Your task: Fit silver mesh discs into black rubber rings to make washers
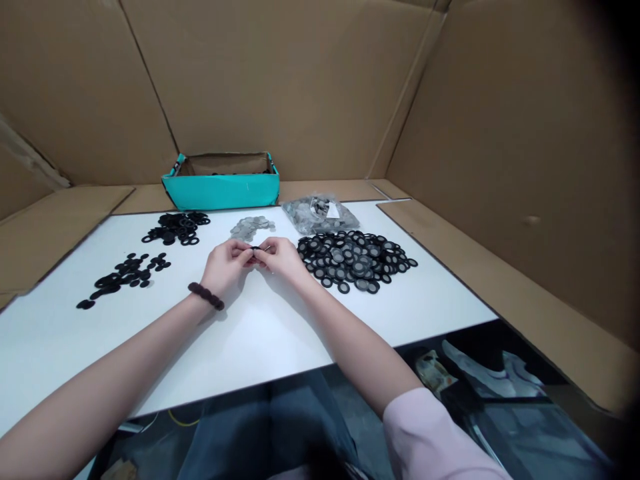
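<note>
My left hand and my right hand meet over the middle of the white table. Both pinch one small black ring between their fingertips. A dark bead bracelet sits on my left wrist. Just behind the hands lies a small heap of grey metal mesh discs. To the right of my right hand spreads a large pile of black rings with mesh centres.
Two piles of black rubber rings lie at the left. A clear bag of grey discs sits at the back. A teal box stands behind it. Brown cardboard walls surround the table.
</note>
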Tool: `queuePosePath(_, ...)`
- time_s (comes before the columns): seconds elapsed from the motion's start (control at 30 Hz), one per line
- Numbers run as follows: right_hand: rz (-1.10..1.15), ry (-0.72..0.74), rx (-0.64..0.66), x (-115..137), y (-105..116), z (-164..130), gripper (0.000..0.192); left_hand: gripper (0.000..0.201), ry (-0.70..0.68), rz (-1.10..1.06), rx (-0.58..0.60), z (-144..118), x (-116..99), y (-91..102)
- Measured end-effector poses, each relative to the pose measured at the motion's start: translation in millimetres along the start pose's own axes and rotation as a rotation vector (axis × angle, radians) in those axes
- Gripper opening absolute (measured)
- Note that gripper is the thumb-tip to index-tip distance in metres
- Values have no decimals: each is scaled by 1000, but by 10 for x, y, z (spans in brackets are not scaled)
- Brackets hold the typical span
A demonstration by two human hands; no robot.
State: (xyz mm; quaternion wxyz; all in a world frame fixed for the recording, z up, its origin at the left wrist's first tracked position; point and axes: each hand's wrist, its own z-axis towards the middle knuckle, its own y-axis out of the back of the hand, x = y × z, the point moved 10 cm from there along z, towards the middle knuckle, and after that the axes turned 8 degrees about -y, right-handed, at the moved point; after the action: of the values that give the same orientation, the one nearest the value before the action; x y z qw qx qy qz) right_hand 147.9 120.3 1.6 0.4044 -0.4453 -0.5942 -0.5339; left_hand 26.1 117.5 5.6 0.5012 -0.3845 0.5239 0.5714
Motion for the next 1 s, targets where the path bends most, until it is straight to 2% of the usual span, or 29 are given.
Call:
queuePosePath(0.1, 105, -58, 93, -5, -49, -19, 10, 22, -117, 168, -31, 10, -127, 60)
queuePosePath(0.2, 305, -157, 195, -14, -102, -58, 17, 28, -174, 168, 0, 6, -193, 34)
queuePosePath(0.37, 404, -233, 160, -54, -69, -69, 20, 28, -132, 122, -26, -8, -193, 37)
queuePosePath(0.53, 384, -184, 149, -41, -74, -61, 19, 22, -50, 9, -12, -22, -145, 9)
queuePosePath(0.63, 354, -164, 145, -38, -77, -59, 19, 18, -47, 54, 16, -16, -114, -8)
queuePosePath(0.83, 125, -74, 49, -25, 0, -17, 12, 15, -10, 82, 3, 1, -17, 18)
queuePosePath(0.97, 118, 15, 43, 53, -14, -14, 2, 14, 13, 87, -4, -13, -68, 15)
queuePosePath(1.0, 139, 43, 32, 83, -10, -21, 6, 14, 20, 74, -4, -18, -84, 4)
